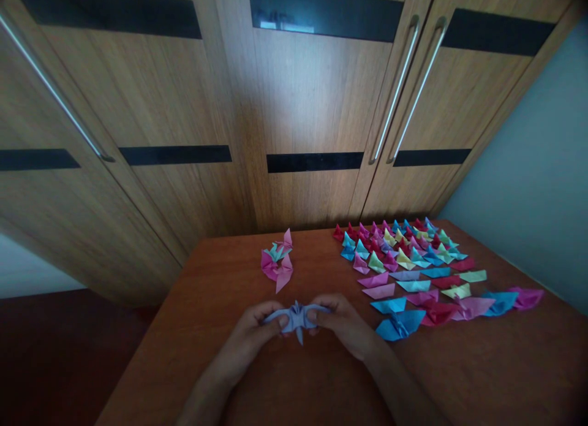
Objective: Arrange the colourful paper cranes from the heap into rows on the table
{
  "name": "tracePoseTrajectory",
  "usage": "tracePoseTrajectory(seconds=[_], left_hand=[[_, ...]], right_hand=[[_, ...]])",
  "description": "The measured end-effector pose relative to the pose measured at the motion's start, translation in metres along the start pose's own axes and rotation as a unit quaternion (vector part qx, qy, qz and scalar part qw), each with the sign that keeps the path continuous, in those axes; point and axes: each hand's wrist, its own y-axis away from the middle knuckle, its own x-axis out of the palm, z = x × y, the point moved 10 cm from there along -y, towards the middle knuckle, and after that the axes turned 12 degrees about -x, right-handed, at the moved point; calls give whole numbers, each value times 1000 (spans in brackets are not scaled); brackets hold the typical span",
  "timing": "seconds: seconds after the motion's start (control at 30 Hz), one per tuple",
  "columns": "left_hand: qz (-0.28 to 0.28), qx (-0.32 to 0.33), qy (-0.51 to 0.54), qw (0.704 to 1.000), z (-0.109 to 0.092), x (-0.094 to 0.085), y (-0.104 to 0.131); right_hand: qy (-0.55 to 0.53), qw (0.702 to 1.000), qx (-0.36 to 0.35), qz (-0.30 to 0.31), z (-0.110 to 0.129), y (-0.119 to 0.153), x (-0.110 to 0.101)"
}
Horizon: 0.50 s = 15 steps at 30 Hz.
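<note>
A light purple folded paper crane [298,317] is held level above the near middle of the table, its wings spread to both sides. My left hand [255,331] pinches the left wing between thumb and fingers. On the other side, my right hand [342,323] grips the right wing the same way. A narrow point of the paper hangs down between the hands, and another small point rises at the centre. Beyond my hands lie a few pink and teal folded paper pieces [283,273], close together.
Many coloured paper boats [407,257] stand in rows on the right of the brown wooden table [184,352]. A larger blue folded piece [400,325] lies nearest my right hand. Wooden cabinet doors [312,95] rise behind the table, with a wall at the right.
</note>
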Motion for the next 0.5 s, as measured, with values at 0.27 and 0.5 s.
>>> tracePoseTrajectory(seconds=[0.27,0.5], left_hand=[[55,-3,191,980,8,12,0],[64,2,248,967,4,15,1]], right_hand=[[-206,977,23,-59,-22,2,5],[-268,961,25,-68,-26,2,9]])
